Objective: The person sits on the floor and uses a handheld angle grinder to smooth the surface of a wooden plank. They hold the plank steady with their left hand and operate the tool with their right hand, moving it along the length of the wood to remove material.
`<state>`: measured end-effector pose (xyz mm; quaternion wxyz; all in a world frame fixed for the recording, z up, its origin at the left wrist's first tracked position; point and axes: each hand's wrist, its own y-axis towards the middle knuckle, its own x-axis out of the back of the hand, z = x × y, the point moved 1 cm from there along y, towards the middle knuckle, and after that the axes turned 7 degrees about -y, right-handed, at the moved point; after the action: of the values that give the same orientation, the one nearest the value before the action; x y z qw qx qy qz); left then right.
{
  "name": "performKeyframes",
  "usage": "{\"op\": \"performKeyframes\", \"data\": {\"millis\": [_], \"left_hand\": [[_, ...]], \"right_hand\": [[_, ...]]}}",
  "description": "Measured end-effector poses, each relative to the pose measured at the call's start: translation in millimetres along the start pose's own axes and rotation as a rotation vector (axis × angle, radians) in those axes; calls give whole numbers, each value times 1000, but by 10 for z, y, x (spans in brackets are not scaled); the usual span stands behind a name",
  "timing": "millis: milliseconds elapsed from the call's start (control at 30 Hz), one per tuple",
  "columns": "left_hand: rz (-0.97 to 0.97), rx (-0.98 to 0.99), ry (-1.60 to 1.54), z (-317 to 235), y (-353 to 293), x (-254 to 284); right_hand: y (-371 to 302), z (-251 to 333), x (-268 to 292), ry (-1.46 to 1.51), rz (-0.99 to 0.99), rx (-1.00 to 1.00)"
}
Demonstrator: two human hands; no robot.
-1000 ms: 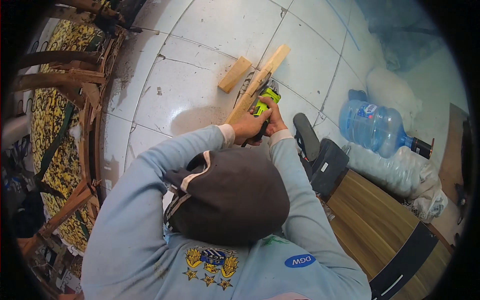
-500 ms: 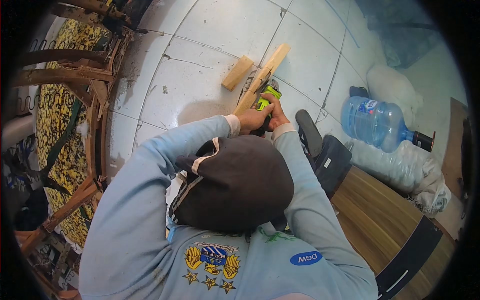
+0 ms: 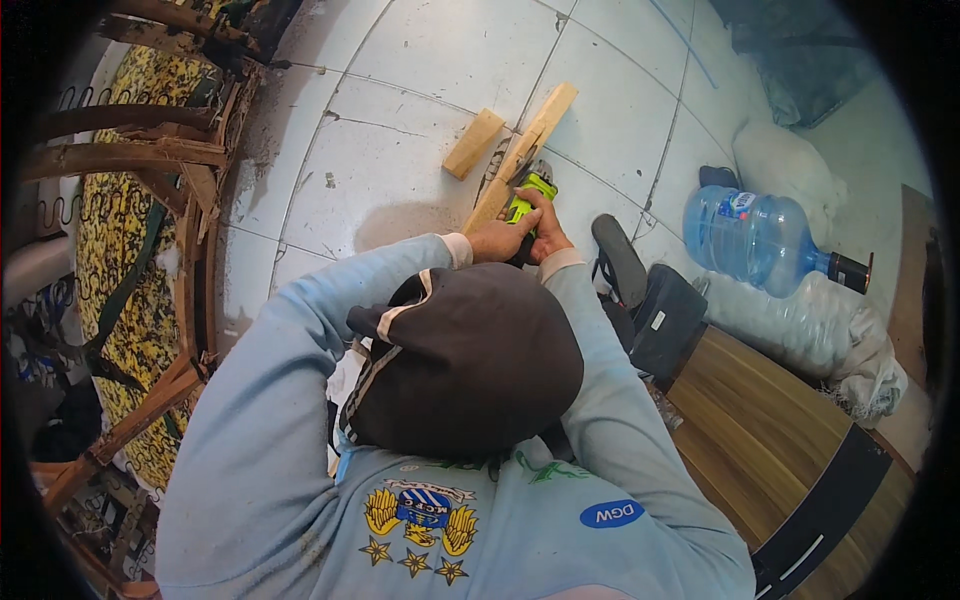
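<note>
Both hands are together on a green and black angle grinder [image 3: 527, 200], its head and disc against the side of a long wooden beam [image 3: 538, 132]. My left hand [image 3: 498, 240] is closed on the grinder's left side, its thumb across the green body, close to the beam's near end. Wrapped round the grinder from the right is my right hand [image 3: 549, 232]; its fingers are partly hidden. The beam slants over the tiled floor, resting across something dark and patterned. A short wooden block [image 3: 473, 144] lies just left of the beam.
A broken wooden furniture frame [image 3: 190, 250] with springs and yellow-black padding [image 3: 130, 300] stands left. To the right are dark sandals [image 3: 618, 262], a large blue water bottle [image 3: 750, 235], a plastic-wrapped bundle [image 3: 790, 330] and a wood-grain panel [image 3: 760, 420]. White tiles [image 3: 430, 60] lie ahead.
The grinder and both hands have shifted slightly left along with the arms, and the grinder's head has tilted a little. The beam has barely moved.
</note>
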<state>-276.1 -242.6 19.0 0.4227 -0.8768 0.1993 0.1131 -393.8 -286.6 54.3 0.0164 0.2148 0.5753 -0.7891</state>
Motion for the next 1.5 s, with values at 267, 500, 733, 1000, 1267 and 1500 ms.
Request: {"op": "performKeyframes", "data": {"millis": [267,500,733,1000,1267,1500], "left_hand": [[29,-23,-12,-215,-41,-59],[-105,-134,97,-699,-587,-315],[271,-29,261,-852,-743,-320],[187,-82,185,-861,-860,-490],[371,-302,118,-658,-1002,-707],[176,-556,614,-783,-1226,-1047]], "right_hand": [[26,116,45,-8,47,-50],[-369,114,55,59,60,460],[-709,345,170,54,-131,839],[-958,317,421,161,-215,960],[-1477,211,530,188,-107,917],[-1780,166,755,221,-186,1035]]}}
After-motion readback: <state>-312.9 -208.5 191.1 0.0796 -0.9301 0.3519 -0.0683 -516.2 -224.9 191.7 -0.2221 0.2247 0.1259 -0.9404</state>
